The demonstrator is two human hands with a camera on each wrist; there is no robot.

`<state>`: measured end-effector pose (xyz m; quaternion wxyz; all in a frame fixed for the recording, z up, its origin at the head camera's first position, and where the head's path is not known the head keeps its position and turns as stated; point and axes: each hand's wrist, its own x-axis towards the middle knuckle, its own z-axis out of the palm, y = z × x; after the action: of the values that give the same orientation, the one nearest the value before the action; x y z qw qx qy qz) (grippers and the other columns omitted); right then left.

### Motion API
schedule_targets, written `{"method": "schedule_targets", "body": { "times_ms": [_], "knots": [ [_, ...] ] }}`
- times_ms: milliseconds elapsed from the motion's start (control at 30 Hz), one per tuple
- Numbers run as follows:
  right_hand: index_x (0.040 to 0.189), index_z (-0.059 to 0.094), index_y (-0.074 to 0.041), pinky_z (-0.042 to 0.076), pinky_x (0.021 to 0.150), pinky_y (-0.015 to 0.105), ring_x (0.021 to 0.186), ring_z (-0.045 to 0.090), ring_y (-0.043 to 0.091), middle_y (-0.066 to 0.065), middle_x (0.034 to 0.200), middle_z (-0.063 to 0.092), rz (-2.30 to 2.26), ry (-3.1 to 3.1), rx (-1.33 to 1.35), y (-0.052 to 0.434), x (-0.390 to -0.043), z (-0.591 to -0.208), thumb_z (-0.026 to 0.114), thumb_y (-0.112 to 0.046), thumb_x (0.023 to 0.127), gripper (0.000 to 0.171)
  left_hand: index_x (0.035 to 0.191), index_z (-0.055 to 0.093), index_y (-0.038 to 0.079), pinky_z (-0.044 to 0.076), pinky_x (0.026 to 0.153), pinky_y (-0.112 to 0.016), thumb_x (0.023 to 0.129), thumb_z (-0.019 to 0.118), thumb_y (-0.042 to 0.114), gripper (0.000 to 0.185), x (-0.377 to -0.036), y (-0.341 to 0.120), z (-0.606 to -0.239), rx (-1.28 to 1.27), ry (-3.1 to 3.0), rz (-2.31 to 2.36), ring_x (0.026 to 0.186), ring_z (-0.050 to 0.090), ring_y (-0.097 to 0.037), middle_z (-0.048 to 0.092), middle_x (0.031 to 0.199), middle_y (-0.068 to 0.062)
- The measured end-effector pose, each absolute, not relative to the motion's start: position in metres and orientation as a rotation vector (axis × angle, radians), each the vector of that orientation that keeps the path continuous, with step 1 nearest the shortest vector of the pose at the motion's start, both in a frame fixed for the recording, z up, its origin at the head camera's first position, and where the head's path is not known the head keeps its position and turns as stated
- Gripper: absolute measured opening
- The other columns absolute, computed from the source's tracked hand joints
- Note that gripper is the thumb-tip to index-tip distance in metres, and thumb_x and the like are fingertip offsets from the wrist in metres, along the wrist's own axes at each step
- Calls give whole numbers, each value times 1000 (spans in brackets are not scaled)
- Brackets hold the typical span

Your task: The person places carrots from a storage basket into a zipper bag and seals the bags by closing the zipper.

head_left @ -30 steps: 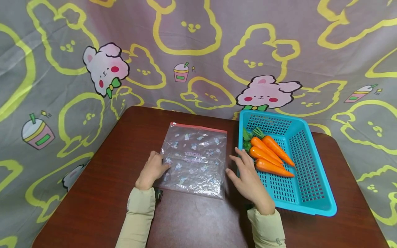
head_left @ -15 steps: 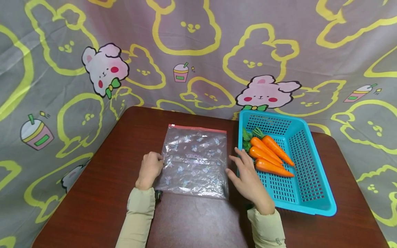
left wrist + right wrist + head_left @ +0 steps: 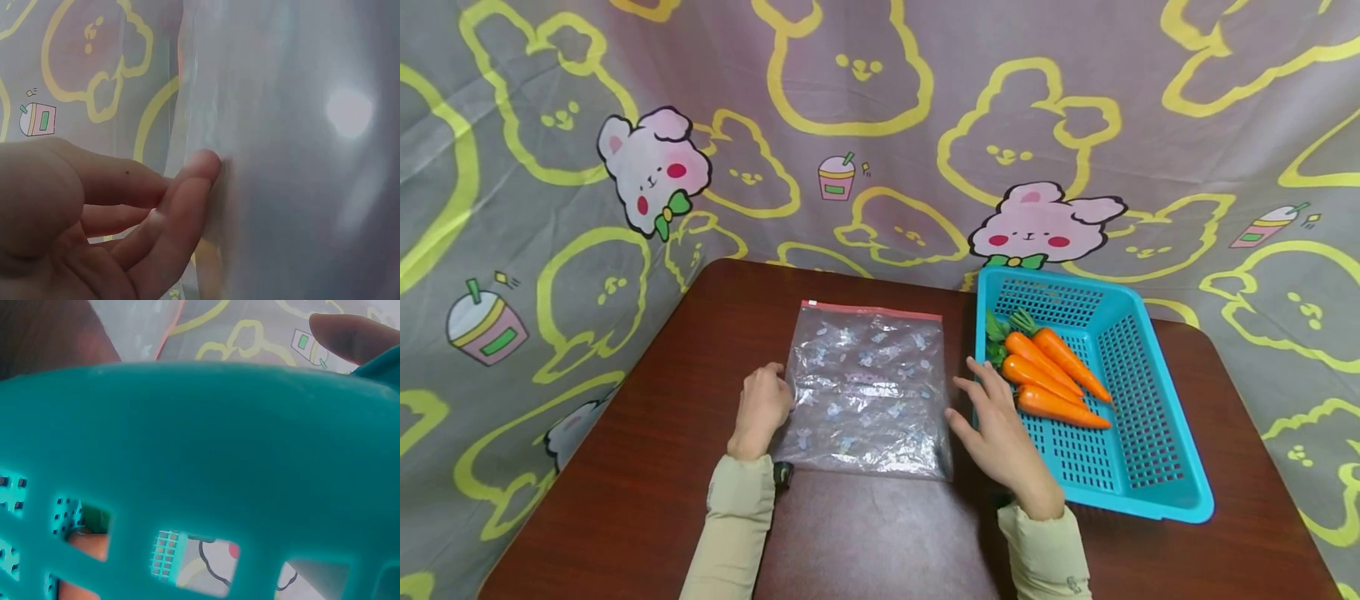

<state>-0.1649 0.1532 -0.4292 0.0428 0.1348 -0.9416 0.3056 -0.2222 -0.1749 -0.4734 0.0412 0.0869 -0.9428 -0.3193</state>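
Behind everything, a grey cloth backdrop (image 3: 880, 125) printed with yellow rabbit outlines and pink cartoon rabbits. In front of it, a dark brown table (image 3: 647, 467) with rounded corners, near edge cut off by the frame.

On the right side of the table, a turquoise plastic basket (image 3: 1157, 467) with slotted walls and floor. Inside it, toward its left wall, three orange carrots (image 3: 1048, 379) lying side by side, green tops pointing to the far left corner; whether real or toy, impossible to tell.

At the table's middle, just left of the basket, a clear zip bag (image 3: 868, 387) lying flat: see-through, crinkled and glossy, dotted with small pale blue and white shapes, a red strip along its far edge. Faint pink lettering across the middle, too small to read. Apparently empty, though glare hides parts of it.

Left hand (image 3: 762, 408) at the bag's left edge, fingers curled; in the left wrist view a fingertip (image 3: 203, 165) pressed against the plastic, pinching or only touching not clear. Right hand (image 3: 1000, 421) between bag and basket, fingers straight and slightly spread, resting against the basket's left wall. Right wrist view almost wholly filled by that blurred turquoise wall. Beige sleeves (image 3: 737, 517) cut off at the bottom.
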Motion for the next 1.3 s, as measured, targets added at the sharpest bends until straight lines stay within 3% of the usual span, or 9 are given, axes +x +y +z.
{"method": "schedule_targets", "body": {
  "times_ms": [133,333,600,867,1167,1300],
  "knots": [
    [133,52,-2,26,109,65,146,16,41,14,157,26,933,-2877,413,154,-165,-429,62,-23,93,46,113,63,-6,49,82,-55,88,49,5,31,-222,-174,-474,265,-2841,-975,97,61,-46,62,101,-27],
    [133,52,-3,26,109,66,146,15,40,14,157,26,934,-2878,408,153,-166,-429,62,-24,93,46,107,64,-3,48,79,-51,91,58,14,24,-223,-175,-474,298,-2762,-1029,91,62,-39,61,95,-21],
    [133,52,-2,27,109,66,146,15,41,15,157,26,938,-2877,407,153,-164,-429,62,-24,93,46,100,60,0,46,82,-55,95,51,10,15,-222,-180,-472,289,-2698,-1049,98,60,-45,62,101,-23],
    [132,52,-1,27,108,66,146,16,41,15,157,27,944,-2868,412,154,-164,-429,62,-23,93,46,106,59,1,48,79,-51,95,52,11,17,-223,-181,-470,288,-2652,-1066,91,64,-39,67,95,-21],
    [132,52,-2,28,108,66,146,16,41,15,157,27,935,-2867,427,153,-164,-429,62,-23,93,46,92,59,0,47,78,-47,94,62,23,24,-223,-180,-469,273,-2567,-1109,86,61,-35,63,89,-20],
    [132,53,-2,28,108,65,146,17,41,15,156,27,934,-2863,432,153,-164,-429,62,-23,93,46,90,57,0,46,75,-47,94,62,21,23,-223,-180,-468,235,-2524,-1104,82,57,-36,57,85,-19]
  ]
}}
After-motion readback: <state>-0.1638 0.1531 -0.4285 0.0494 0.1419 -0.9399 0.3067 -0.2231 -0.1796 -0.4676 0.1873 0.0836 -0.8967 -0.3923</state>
